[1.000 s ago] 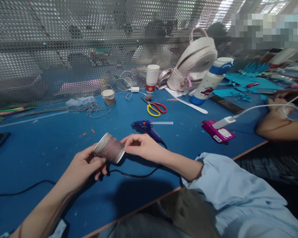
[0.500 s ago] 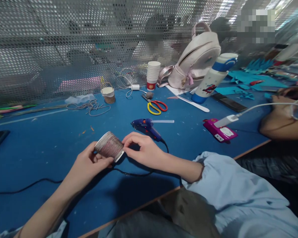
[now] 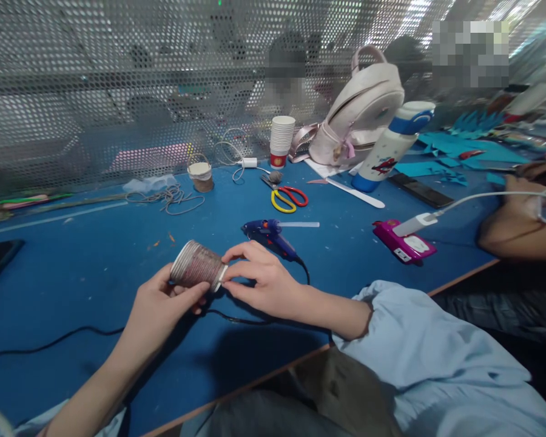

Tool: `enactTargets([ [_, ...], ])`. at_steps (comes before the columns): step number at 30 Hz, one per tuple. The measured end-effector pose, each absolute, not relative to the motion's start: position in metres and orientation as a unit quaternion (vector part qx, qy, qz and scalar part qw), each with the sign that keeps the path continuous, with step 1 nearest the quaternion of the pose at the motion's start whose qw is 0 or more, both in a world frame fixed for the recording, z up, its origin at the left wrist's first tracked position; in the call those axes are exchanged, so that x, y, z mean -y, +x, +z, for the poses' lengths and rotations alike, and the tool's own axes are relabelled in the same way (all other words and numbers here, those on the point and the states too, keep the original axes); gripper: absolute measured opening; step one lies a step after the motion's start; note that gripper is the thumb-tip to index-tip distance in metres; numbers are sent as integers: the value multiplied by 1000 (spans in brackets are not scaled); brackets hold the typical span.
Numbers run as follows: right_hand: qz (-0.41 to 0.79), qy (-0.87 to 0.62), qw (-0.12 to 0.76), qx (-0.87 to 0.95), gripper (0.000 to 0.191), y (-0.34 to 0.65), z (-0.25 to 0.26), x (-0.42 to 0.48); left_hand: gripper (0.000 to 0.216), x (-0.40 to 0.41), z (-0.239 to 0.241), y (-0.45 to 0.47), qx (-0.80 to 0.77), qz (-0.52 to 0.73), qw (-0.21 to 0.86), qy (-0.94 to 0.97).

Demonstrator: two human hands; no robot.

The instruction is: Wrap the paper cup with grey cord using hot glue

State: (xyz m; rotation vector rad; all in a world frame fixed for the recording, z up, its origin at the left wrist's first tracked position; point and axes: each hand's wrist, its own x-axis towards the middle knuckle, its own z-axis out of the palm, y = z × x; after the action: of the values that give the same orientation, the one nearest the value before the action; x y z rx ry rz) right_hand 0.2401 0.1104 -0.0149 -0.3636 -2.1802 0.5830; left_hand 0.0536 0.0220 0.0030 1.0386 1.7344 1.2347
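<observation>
A paper cup wrapped in thin cord (image 3: 196, 266) lies on its side just above the blue table (image 3: 73, 267), held between both my hands. My left hand (image 3: 161, 303) grips its body from below, fingers curled round it. My right hand (image 3: 259, 276) pinches the cup's white rim end with thumb and fingertips. A blue hot glue gun (image 3: 269, 233) lies right behind my right hand, its black cable (image 3: 50, 345) running left under my hands.
Farther back lie red-and-yellow scissors (image 3: 287, 197), a stack of paper cups (image 3: 281, 141), a small cord-wrapped cup (image 3: 201, 176), loose cord (image 3: 170, 197), a pink backpack (image 3: 361, 112) and a bottle (image 3: 394, 145). At right, another person's arm (image 3: 519, 227) rests by a pink phone (image 3: 404, 241). Perforated screen behind.
My hands have drawn a little closer together on the cup, which has turned slightly; my right fingers now pinch its rim. The view shifted slightly.
</observation>
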Motion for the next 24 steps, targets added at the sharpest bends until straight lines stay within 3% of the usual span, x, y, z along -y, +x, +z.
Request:
enactTargets([
  [8,-2,-122,369,921,18,243,-20,-109,31,-23,-1,52,-660,519,387,381],
  [16,-50,-49,294,953,29,260,-11,-108,34,-27,-7,49,-639,562,387,355],
  [21,1,-258,223,940,46,298,-4,-132,34,-29,-4,47,-642,582,357,349],
  [24,32,-423,179,888,41,310,0,-154,32,-29,-2,49,-655,572,338,360],
])
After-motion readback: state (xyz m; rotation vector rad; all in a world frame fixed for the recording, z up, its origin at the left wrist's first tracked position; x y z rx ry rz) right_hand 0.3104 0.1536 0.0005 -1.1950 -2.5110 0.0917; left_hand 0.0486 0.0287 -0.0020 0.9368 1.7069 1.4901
